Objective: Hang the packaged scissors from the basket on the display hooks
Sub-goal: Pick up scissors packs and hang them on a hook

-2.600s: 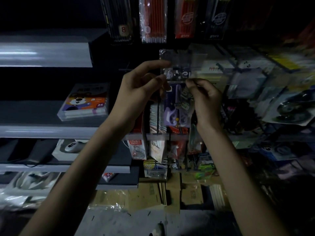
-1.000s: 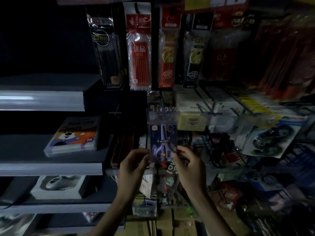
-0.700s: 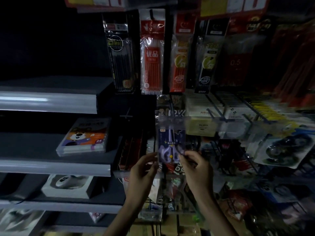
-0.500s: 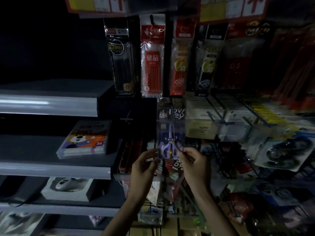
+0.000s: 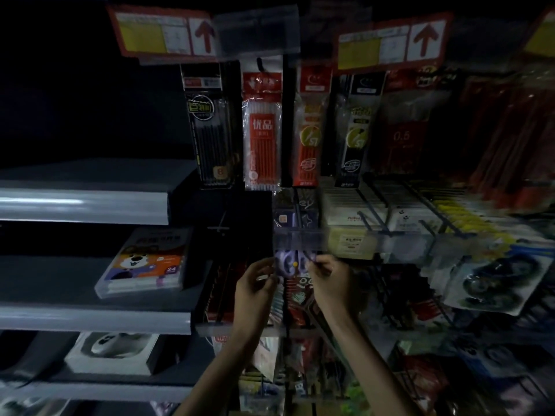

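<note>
Centre frame: left hand point(image 5: 255, 283) and right hand point(image 5: 330, 283), fingers curled, each pinch a lower side edge of the one packaged scissors point(image 5: 293, 265) in hand. Its top sits behind the clear label strip point(image 5: 300, 240), and the hook cannot be made out. Risk: if the hands let go before the hang hole seats, the pack drops into the lower rows. Beyond, upper centre: four refill packs point(image 5: 262, 130), two arrow tags point(image 5: 163, 33).

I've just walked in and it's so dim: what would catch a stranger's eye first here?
At mid-rack the left hand and the right hand pinch a purple scissors pack by its lower edges, its upper part behind a clear rail. Above hangs a bright red refill pack, and price tags with red arrows line the top. A cartoon-dog box lies on the grey shelf to the left.
</note>
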The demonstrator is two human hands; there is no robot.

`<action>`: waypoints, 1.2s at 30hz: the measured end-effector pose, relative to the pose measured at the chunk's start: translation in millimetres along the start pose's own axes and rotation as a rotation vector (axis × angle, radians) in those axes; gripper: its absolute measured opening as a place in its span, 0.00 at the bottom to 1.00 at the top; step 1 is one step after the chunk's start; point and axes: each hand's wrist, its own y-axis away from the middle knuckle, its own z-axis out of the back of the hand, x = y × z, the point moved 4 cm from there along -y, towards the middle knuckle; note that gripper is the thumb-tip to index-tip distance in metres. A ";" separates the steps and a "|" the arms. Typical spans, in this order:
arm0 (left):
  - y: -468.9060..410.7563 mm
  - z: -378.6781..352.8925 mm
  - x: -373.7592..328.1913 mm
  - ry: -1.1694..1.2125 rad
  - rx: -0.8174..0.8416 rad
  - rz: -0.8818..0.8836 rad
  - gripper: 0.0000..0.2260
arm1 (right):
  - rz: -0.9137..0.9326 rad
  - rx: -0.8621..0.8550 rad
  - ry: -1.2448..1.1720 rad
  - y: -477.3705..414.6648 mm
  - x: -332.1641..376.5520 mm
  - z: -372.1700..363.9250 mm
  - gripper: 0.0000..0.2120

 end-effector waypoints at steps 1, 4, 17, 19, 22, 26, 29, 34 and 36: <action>-2.1 -0.2 0.0 -0.005 -0.005 -0.005 0.15 | -0.003 -0.002 0.006 -0.8 0.9 -0.7 0.11; -7.5 -0.5 3.5 0.010 -0.014 0.006 0.15 | -0.001 0.003 0.027 -3.3 1.8 -3.6 0.07; -18.8 -3.8 12.2 0.004 0.021 0.062 0.13 | -0.040 0.120 0.148 -10.6 4.6 -8.0 0.09; -22.5 -5.7 12.7 0.003 0.034 0.068 0.12 | -0.044 0.138 0.162 -10.3 7.1 -8.4 0.09; -26.9 -7.3 13.5 -0.011 0.051 0.073 0.17 | -0.036 0.178 0.203 -10.4 5.5 -10.6 0.11; -32.9 -9.9 16.6 0.005 0.051 0.093 0.14 | -0.013 0.177 0.240 -13.8 12.8 -9.3 0.05; -34.6 -11.7 17.3 0.028 0.057 0.096 0.08 | -0.009 0.189 0.259 -15.5 14.9 -10.8 0.09; -34.8 -13.5 27.1 0.014 0.076 0.140 0.12 | -0.020 0.229 0.235 -13.5 14.6 -10.6 0.10; -35.2 -13.7 30.9 0.037 0.067 0.183 0.11 | -0.026 0.242 0.222 -14.2 14.0 -9.0 0.11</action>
